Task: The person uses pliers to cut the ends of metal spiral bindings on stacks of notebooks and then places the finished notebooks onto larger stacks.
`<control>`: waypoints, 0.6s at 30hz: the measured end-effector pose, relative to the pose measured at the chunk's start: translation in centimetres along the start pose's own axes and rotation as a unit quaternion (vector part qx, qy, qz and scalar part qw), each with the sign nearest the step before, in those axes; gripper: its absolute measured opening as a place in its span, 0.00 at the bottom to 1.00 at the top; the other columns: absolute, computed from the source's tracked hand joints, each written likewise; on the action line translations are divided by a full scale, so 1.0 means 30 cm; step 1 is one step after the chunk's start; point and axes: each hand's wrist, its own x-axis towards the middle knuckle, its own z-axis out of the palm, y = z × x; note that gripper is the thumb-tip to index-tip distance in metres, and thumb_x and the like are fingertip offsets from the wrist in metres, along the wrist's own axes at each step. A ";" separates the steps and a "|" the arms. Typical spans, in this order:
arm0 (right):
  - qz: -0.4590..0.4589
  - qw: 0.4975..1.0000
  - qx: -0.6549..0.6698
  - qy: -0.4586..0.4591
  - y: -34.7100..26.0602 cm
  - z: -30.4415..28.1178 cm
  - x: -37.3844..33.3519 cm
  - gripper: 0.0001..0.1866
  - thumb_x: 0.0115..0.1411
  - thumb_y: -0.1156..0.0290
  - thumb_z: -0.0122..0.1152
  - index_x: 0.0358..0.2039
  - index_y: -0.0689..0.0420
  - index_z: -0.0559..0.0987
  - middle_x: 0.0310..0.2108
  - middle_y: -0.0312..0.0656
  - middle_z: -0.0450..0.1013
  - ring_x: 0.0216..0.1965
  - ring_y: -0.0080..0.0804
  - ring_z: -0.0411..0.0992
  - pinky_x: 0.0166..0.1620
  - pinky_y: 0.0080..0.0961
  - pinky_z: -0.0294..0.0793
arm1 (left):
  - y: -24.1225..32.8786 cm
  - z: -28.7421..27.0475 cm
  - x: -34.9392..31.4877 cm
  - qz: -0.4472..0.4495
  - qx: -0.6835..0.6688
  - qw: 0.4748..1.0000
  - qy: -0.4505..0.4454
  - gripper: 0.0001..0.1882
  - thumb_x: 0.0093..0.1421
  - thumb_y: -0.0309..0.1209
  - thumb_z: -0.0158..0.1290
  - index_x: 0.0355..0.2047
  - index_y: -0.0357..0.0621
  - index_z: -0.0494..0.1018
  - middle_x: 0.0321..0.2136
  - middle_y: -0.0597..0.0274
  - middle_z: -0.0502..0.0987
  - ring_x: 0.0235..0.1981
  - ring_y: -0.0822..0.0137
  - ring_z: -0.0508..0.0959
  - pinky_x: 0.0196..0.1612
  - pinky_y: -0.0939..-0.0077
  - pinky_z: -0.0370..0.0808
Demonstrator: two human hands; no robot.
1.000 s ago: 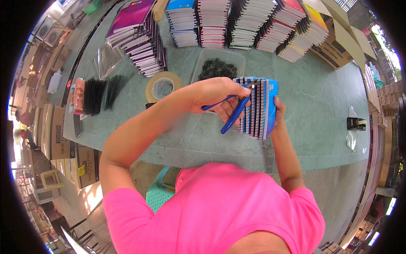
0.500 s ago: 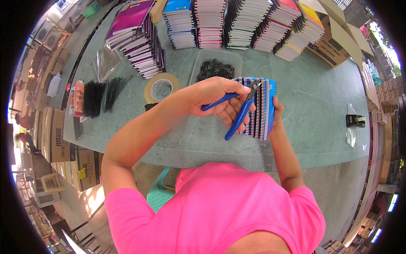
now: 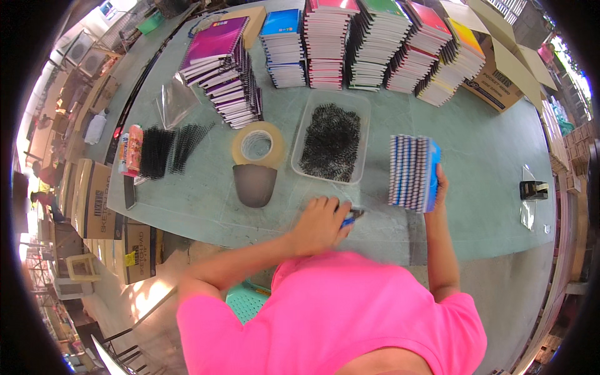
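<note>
At the table's near edge, my left hand [image 3: 320, 225] is closed palm-down over blue-handled cutting pliers [image 3: 354, 217]. Their dark jaws stick out on its right side, while most of the handles are hidden beneath the fingers. My right hand [image 3: 441, 187] grips the right edge of a small stack of blue spiral notebooks [image 3: 412, 174], its fingers partly out of sight behind them. The black coil bindings face left. Between and beyond my hands stands a clear plastic tub [image 3: 361, 167] full of small black wire coils [image 3: 331, 142].
Tall stacks of spiral notebooks [image 3: 325, 53] line the far side, beside an open carton [image 3: 500, 84]. Leftward lie a tape roll [image 3: 244, 147], a dark grey curved piece [image 3: 255, 186] and black coils [image 3: 156, 152]. A tape dispenser [image 3: 533, 190] sits at far right.
My left hand has drawn back from the notebooks toward my body, turning palm-down with the pliers. The notebooks, still in my right hand, now show fully, as does the tub.
</note>
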 end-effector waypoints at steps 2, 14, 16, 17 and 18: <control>-0.018 0.998 0.050 -0.023 0.019 0.043 -0.007 0.28 0.55 0.51 0.48 0.50 0.58 0.67 0.47 0.46 0.68 0.46 0.42 0.68 0.50 0.41 0.66 | -0.038 0.148 -0.064 0.031 0.050 0.998 0.027 0.24 0.52 0.41 0.50 0.45 0.40 0.64 0.40 0.48 0.65 0.43 0.52 0.65 0.47 0.56 0.60; 0.016 0.982 -0.122 -0.140 -0.042 0.722 0.355 0.33 0.55 0.53 0.52 0.53 0.63 0.59 0.49 0.51 0.65 0.46 0.42 0.68 0.51 0.39 0.67 | -0.032 -0.414 0.427 0.000 -0.372 0.835 0.406 0.52 0.46 0.49 0.59 0.58 0.32 0.41 0.52 0.40 0.56 0.53 0.51 0.60 0.54 0.60 0.59; -0.008 0.973 -0.192 -0.125 -0.074 0.869 0.431 0.32 0.54 0.54 0.55 0.52 0.62 0.61 0.47 0.50 0.66 0.45 0.40 0.69 0.50 0.37 0.68 | -0.054 -0.546 0.472 -0.037 -0.479 0.773 0.415 0.49 0.46 0.47 0.59 0.58 0.36 0.44 0.49 0.44 0.60 0.49 0.53 0.65 0.48 0.63 0.66; -0.024 0.966 -0.216 -0.139 -0.080 0.930 0.482 0.32 0.55 0.52 0.52 0.52 0.63 0.61 0.46 0.50 0.67 0.44 0.40 0.70 0.49 0.37 0.69 | -0.067 -0.626 0.476 -0.050 -0.537 0.748 0.387 0.47 0.46 0.46 0.59 0.58 0.39 0.45 0.48 0.46 0.62 0.48 0.54 0.67 0.45 0.65 0.69; -0.037 0.958 -0.242 -0.151 -0.081 0.987 0.528 0.33 0.55 0.49 0.50 0.52 0.63 0.61 0.45 0.50 0.67 0.43 0.39 0.70 0.47 0.36 0.70 | -0.090 -0.686 0.476 -0.066 -0.593 0.718 0.358 0.45 0.46 0.44 0.59 0.58 0.42 0.47 0.47 0.47 0.63 0.46 0.55 0.69 0.42 0.68 0.72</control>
